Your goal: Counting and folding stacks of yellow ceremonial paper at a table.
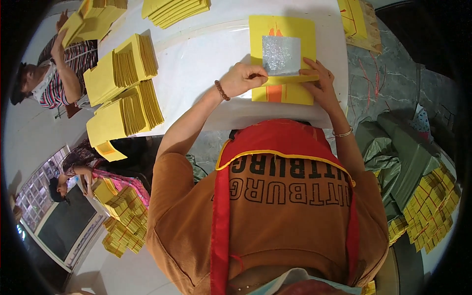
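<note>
Fingers of left hand (244, 77) pinched on left edge of yellow square paper sheet with silver foil patch (281, 46); right hand (318, 81) fingers pressed flat at its lower right corner; sheet extends beyond both fingertips.

Wearer in a brown tee and red apron, seen from above

The short-sleeved brown T-shirt (275, 216) fills the lower middle of the frame, with large black block lettering across the chest. Over it hangs a red apron (275, 137) whose bib has a thin yellow edging and whose red straps run down both sides of the torso. A dark beaded bracelet (222, 90) circles the left wrist above centre, and a slim pale bangle (342, 133) sits on the right wrist at centre right
</note>
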The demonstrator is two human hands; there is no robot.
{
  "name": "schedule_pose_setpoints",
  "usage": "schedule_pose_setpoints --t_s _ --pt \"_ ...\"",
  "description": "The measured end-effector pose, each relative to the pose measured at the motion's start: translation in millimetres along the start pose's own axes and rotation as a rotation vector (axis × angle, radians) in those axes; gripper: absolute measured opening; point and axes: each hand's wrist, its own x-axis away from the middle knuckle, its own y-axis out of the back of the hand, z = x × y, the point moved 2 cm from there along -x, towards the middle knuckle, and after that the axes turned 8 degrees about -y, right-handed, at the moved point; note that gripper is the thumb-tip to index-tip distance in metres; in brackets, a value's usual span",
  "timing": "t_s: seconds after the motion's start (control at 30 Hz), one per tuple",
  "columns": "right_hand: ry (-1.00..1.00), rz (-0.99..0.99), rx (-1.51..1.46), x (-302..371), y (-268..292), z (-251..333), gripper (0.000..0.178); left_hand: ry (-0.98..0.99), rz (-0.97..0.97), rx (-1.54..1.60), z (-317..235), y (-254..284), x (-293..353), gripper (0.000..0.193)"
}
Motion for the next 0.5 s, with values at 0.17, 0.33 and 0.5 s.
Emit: schedule_pose_setpoints --t_s 0.17,0.33,0.5 --pt "-0.014 -0.062 0.013 -3.0 -9.6 -13.4 0.035 -0.365 0.058 -0.339 -24.3 12.1 6.8 0.043" --pt "-0.173 -0.079 -0.333 -7.9 -8.9 -14.4 0.026 -0.442 -0.182 -0.740 0.0 9.4 -2.1 0.033" --pt "0.184 -0.148 -0.003 -12.3 5.7 4.5 0.029 -0.499 -0.233 -0.725 0.4 11.8 -4.6 0.027"
